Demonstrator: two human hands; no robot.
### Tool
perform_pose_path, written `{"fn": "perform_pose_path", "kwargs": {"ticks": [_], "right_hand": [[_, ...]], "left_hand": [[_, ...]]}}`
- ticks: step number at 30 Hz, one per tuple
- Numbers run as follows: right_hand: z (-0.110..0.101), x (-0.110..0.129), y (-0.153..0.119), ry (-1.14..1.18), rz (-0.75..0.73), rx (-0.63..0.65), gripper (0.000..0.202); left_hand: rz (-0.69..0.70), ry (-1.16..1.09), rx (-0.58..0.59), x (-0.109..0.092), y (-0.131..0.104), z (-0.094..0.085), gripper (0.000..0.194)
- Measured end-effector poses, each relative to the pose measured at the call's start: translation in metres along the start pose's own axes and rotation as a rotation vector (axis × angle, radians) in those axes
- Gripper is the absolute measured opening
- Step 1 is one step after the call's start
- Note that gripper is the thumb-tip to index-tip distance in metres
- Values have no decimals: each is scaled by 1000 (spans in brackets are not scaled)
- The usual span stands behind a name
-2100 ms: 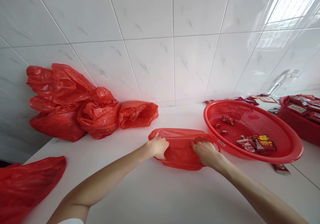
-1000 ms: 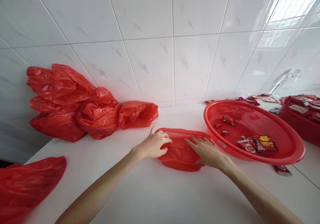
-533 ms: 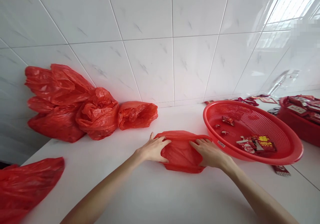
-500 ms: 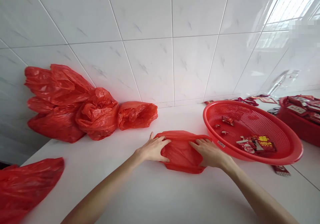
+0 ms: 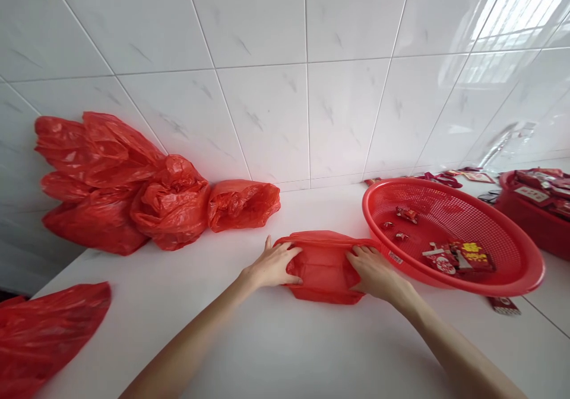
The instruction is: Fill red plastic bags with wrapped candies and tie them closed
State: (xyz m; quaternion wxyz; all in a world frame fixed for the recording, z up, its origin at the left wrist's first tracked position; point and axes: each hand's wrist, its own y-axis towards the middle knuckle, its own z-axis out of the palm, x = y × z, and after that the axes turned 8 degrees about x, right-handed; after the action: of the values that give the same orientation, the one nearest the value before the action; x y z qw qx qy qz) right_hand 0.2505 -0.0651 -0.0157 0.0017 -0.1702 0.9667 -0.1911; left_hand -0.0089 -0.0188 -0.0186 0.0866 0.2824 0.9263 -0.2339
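Note:
A thin red plastic bag (image 5: 323,268) lies on the white table with its mouth spread wide. At its left side is my left hand (image 5: 275,266), fingers apart, fingertips on the inside of the bag's rim. My right hand (image 5: 373,270) rests at the right side, its fingers spread and reaching over the rim into the bag. Neither hand is closed round anything. Right of the bag stands a red perforated basket (image 5: 449,215) holding several small wrapped packets (image 5: 474,256) at its bottom.
Crumpled red bags (image 5: 171,200) stand along the tiled wall at the left, with a smaller rolled-open bag (image 5: 244,205) beside them. Another red bag (image 5: 53,333) lies front left. A red container (image 5: 534,218) full of packets stands far right, and a dark red packet (image 5: 504,305) lies below the basket.
My right hand has shifted slightly right, and the bag between my hands is stretched a little wider and flatter. The left hand has barely moved.

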Motion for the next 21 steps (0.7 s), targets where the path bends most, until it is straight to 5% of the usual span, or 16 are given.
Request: {"fn": "perform_pose_path", "kwargs": {"ticks": [8, 14, 21], "right_hand": [[0, 11, -3, -32, -53, -103, 36], [-1, 6, -2, 68, -1, 44, 47], [-5, 3, -3, 120, 27, 53, 38]], "left_hand": [[42, 5, -22, -2, 1, 8, 62], [44, -37, -40, 2, -2, 9, 64], [16, -32, 38, 2, -4, 1, 66]]}}
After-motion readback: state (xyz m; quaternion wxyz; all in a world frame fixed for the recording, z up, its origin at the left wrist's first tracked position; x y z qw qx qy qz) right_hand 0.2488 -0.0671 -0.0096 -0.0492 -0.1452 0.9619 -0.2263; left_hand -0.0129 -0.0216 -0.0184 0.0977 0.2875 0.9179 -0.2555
